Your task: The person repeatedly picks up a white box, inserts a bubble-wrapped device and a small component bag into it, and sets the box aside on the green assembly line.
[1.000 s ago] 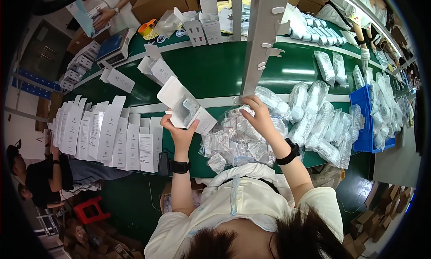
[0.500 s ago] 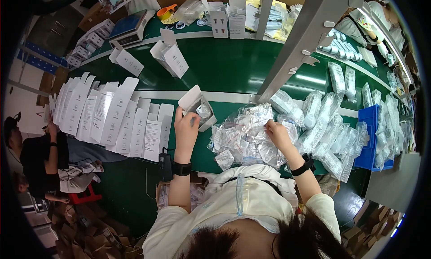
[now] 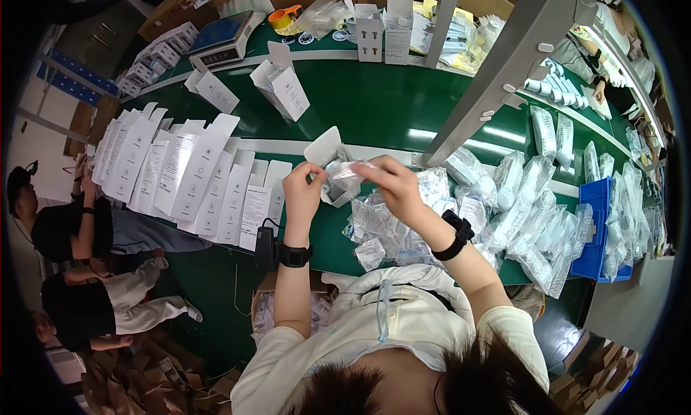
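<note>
An open white box stands on the green bench in front of me, its flap raised and a bubble-wrapped item inside. Over its opening, my right hand pinches a small clear plastic bag. My left hand is at the box's left side, its thumb and finger closed close to the bag's edge. Whether those fingertips hold the bag or something else is unclear. Beneath my right forearm spreads a pile of small clear bags with pale contents.
Open white boxes stand in a row at left. Two more, a tilted box and an upright box, are farther back. Bubble-wrapped items lie at right beside a blue bin. A grey metal post rises there. Other people work nearby.
My right hand has lifted a small bag from the pile and moved left with it, over the open box. My left hand has come off the box's flap side toward the bag.
</note>
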`<state>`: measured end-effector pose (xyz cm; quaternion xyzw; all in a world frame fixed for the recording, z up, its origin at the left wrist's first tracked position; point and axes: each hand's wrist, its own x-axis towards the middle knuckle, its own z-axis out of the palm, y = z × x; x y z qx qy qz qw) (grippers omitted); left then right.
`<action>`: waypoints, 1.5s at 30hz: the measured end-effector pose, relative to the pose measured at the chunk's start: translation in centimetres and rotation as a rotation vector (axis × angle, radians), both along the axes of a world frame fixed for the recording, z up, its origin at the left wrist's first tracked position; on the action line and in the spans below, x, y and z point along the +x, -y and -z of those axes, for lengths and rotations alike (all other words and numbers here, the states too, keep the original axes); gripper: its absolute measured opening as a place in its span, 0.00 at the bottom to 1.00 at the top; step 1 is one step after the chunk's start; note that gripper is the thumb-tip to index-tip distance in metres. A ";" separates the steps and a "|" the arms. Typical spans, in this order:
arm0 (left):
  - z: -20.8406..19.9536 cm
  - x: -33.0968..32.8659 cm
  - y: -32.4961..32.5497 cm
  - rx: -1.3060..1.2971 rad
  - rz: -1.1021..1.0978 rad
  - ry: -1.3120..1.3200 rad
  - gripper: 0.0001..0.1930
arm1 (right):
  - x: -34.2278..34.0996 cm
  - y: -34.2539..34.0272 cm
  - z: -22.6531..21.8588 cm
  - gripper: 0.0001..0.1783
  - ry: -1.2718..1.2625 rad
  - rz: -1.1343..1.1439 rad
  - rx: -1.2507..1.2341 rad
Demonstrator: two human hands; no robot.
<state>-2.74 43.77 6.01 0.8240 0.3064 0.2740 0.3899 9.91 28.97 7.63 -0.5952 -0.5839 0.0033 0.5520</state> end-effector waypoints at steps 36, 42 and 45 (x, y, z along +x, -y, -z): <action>-4.8 -4.4 0.1 0.373 -0.089 -0.316 0.49 | 13.0 -13.9 10.5 0.49 -0.595 0.578 0.104; 4.8 -2.6 5.0 -0.035 0.001 -0.803 0.47 | 9.0 -10.7 11.1 0.46 -0.400 0.695 -0.234; 5.8 -2.4 1.6 -0.217 -0.021 -0.722 0.44 | 5.2 -1.7 6.6 0.29 -0.281 0.035 -0.822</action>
